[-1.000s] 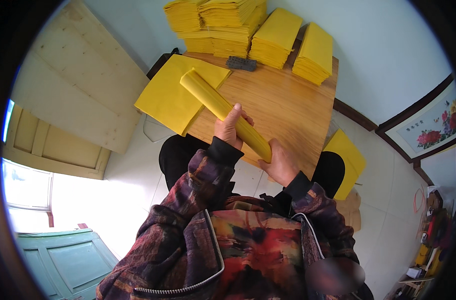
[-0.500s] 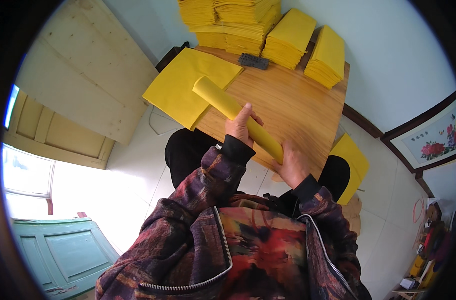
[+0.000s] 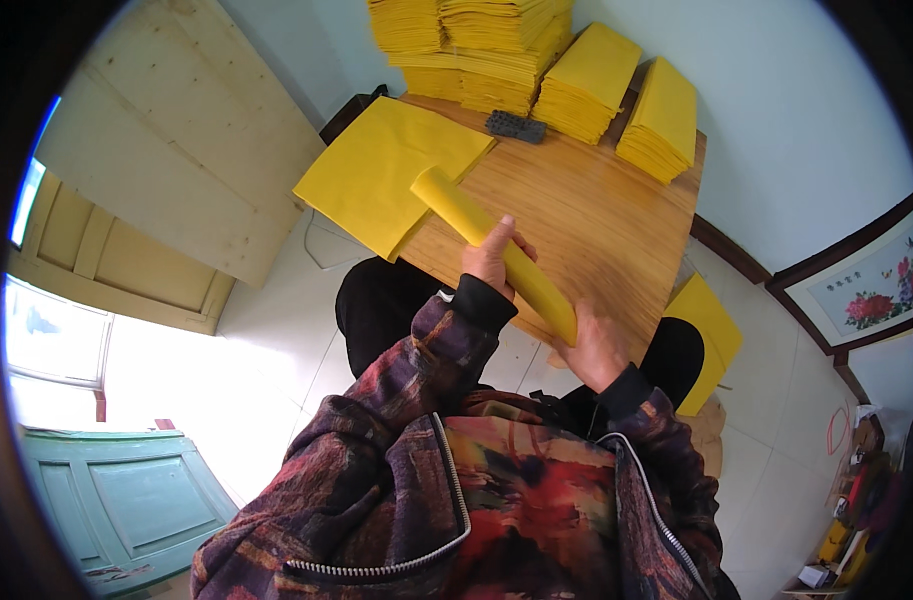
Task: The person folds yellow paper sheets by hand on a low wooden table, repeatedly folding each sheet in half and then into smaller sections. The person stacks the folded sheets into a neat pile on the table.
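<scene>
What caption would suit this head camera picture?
Both hands, left hand and right hand, grip a rolled yellow paper tube over a wooden table.

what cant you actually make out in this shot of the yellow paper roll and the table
Head view, the only one:
- Near end of the yellow paper roll: covered by the right hand.
- Left hand: fingertips wrapped behind the roll.
- Top of the yellow paper stacks: cut off by the upper edge.
- Small dark object on the wooden table: too small to identify.
- Yellow sheets by the right knee: partly hidden behind the table edge.
</scene>
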The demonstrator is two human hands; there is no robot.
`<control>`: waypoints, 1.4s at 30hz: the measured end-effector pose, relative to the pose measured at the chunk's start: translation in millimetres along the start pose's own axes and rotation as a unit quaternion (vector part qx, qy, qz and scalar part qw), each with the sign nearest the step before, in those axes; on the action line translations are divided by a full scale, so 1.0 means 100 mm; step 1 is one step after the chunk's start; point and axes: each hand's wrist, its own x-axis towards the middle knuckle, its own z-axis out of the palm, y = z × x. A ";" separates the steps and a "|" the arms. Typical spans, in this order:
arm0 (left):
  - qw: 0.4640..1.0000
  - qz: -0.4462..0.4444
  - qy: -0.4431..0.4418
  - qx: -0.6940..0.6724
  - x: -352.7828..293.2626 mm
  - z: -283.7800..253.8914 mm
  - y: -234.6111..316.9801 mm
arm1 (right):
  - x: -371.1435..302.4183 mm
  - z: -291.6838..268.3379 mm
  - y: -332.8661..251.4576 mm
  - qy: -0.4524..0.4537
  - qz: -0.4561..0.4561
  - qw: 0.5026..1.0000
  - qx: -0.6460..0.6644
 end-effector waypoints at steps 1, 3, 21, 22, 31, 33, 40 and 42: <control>1.000 -0.012 -0.016 -0.012 0.00 -0.02 0.01 | 0.01 -0.03 0.04 -0.098 0.006 0.989 0.109; 0.997 -0.037 -0.049 -0.036 0.01 -0.05 0.03 | 0.00 -0.09 0.13 -0.246 0.032 0.922 0.298; 0.970 -0.065 -0.181 -0.148 0.03 -0.23 0.03 | -0.04 -0.15 0.29 -0.317 0.070 0.865 0.383; 0.970 -0.062 -0.182 -0.148 0.03 -0.23 0.03 | -0.04 -0.16 0.29 -0.312 0.071 0.869 0.378; 0.981 -0.060 -0.153 -0.105 0.05 -0.24 -0.09 | 0.12 -0.20 0.18 -0.229 -0.008 0.899 0.373; 0.980 -0.061 -0.156 -0.109 0.05 -0.25 -0.10 | 0.15 -0.20 0.15 -0.211 -0.002 0.898 0.386; 0.978 -0.065 -0.159 -0.119 0.03 -0.26 -0.09 | 0.19 -0.16 0.19 -0.215 0.022 0.880 0.423; 0.979 -0.069 -0.151 -0.116 0.03 -0.26 -0.10 | 0.22 -0.14 0.22 -0.219 0.026 0.888 0.404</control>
